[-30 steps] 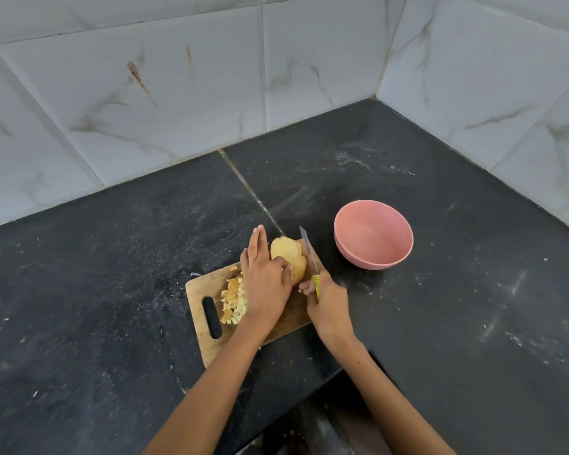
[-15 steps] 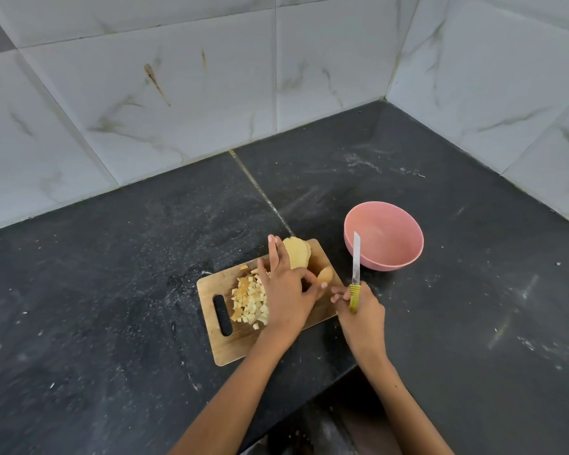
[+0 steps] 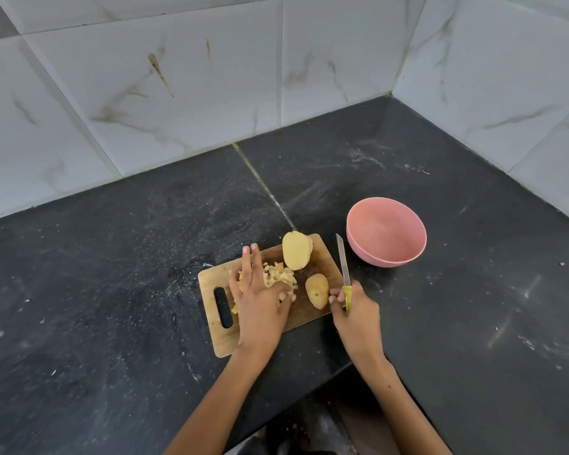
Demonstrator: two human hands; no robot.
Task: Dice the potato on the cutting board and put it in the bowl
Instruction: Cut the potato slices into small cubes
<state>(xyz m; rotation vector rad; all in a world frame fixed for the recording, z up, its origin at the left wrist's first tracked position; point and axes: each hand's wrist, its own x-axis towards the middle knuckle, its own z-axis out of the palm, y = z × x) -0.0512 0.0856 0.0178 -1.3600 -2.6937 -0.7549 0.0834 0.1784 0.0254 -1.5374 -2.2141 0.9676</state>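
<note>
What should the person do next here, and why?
Probably gather the diced pieces under the left hand and carry them to the bowl, which looks empty. The right hand holds the knife clear of the board, and two potato chunks wait uncut.

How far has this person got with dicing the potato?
Partly done. A pile of diced potato lies on the cutting board under the left hand. The right hand grips the knife. Two potato pieces remain uncut, and the pink bowl holds nothing.
</note>
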